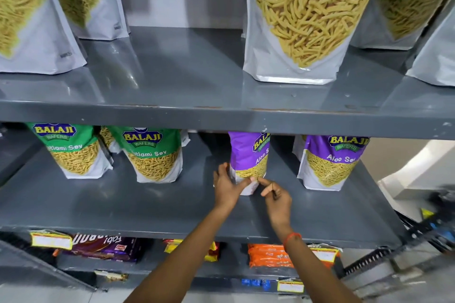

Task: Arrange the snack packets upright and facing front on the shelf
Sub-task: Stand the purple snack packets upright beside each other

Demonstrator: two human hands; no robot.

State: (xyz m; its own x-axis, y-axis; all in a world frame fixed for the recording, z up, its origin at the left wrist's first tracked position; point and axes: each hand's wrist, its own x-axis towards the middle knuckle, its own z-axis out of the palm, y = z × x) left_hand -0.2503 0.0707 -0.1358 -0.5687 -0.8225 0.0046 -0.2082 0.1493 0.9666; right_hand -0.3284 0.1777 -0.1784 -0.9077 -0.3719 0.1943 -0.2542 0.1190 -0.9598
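Note:
A purple Aloo Sev packet stands upright on the middle grey shelf, turned partly sideways so its front faces right. My left hand holds its lower left corner, thumb across the base. My right hand is just right of the base, with index finger and thumb touching the packet's bottom edge. Another purple Aloo Sev packet stands facing front to the right. Two green Ratlami Sev packets stand facing front at the left.
The upper shelf carries large sev packets at left and right, with a gap in the middle. Below, the bottom shelf holds biscuit packs, purple and orange. The rack's right edge meets a counter.

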